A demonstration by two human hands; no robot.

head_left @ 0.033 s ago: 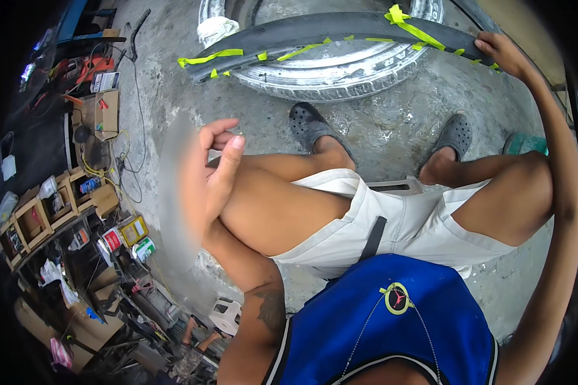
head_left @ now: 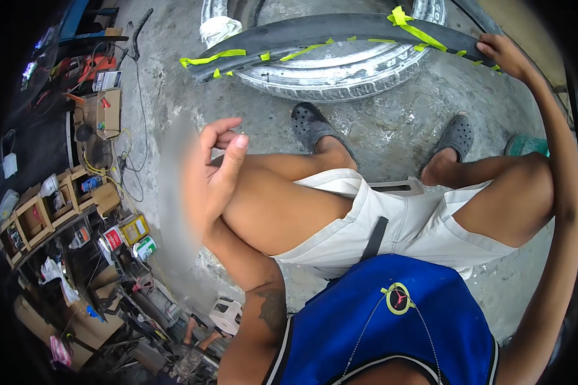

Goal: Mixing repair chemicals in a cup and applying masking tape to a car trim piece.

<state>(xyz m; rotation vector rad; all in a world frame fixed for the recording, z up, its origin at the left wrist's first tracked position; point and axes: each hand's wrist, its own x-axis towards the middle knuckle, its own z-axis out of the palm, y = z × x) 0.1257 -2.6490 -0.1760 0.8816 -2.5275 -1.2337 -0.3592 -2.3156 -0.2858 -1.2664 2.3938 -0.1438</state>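
A long, curved black panel (head_left: 315, 33) with a woven look crosses in front of me, with strips of yellow-green tape (head_left: 424, 36) along its edge and wrapped over it. At its right end, my right hand (head_left: 504, 54) has its fingers closed round the panel. Beneath and behind the panel lies a tire (head_left: 327, 80) smeared white, partly hidden by it. My left hand (head_left: 221, 157) is raised beside my left thigh, apart from the panel. Its fingers are loosely bent, the thumb stands off from them, and nothing shows in it. A blur covers the area beside that hand.
Bunched white cloth or plastic (head_left: 219, 30) sits by the panel's left end. A green tub (head_left: 526, 145) stands near my right knee. Along the left are a wooden divided shelf (head_left: 45, 212), cans (head_left: 135, 230), cardboard (head_left: 109, 112) and loose cables. A light plastic stool (head_left: 226, 314) is behind my left arm.
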